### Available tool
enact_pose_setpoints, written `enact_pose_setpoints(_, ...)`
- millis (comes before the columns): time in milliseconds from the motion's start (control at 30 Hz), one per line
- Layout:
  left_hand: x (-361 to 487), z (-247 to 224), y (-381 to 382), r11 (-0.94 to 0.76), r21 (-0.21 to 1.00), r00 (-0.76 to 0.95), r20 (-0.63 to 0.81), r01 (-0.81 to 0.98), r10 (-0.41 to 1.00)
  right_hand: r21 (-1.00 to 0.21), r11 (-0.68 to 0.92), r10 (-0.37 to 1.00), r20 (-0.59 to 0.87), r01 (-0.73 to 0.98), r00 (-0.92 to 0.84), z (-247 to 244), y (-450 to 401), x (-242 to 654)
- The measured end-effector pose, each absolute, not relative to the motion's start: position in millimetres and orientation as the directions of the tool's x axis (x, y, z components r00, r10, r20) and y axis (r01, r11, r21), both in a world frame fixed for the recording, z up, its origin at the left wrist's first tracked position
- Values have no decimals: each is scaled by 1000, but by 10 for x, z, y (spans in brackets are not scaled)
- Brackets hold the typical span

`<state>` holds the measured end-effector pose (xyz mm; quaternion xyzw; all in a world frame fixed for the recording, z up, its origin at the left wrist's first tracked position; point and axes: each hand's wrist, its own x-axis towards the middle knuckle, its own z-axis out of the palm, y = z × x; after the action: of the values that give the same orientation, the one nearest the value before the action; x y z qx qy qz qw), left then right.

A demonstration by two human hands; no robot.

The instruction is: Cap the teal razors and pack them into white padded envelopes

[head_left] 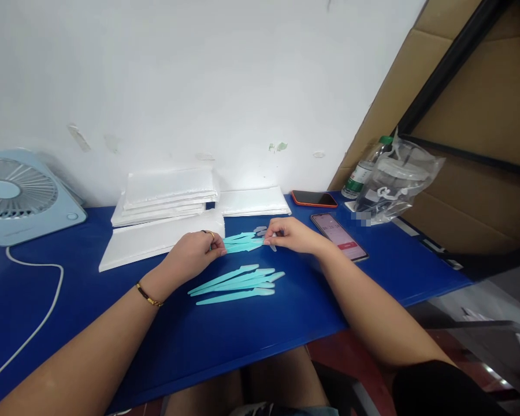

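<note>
Together, the left hand and right hand pinch opposite ends of turquoise sticks, fingertips nearly closed. Loose sticks lie nearer on the blue table.

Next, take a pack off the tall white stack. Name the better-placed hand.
Left, probably: the left hand is nearer the tall white stack; the right hand is beyond the upper teal tools.

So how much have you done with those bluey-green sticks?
Maybe partway. The white packets piled at the back could be finished, but their insides are hidden. The left hand and right hand are pinching opposite ends of one bunch. The loose front sticks look left to do.
</note>
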<state>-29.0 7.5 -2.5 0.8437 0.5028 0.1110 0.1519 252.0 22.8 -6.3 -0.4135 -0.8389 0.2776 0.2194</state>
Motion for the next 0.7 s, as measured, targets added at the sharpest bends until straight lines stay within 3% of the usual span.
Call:
enact_pose_setpoints(233, -364, -53, 128, -420, 377, 444, 25, 826, 896, -546, 462, 886, 249, 699, -391, -62, 318, 2725)
enact_pose_setpoints(500, -253, -118, 66, -507, 312, 489, 139, 804, 861, -461, 557, 821, 179, 691, -542, -94, 258, 2541)
enact_pose_setpoints(700, -249, -122, 103, -550, 224, 520, 180, 805, 835, -520, 553, 814, 172, 651, -555, -104, 255, 2502)
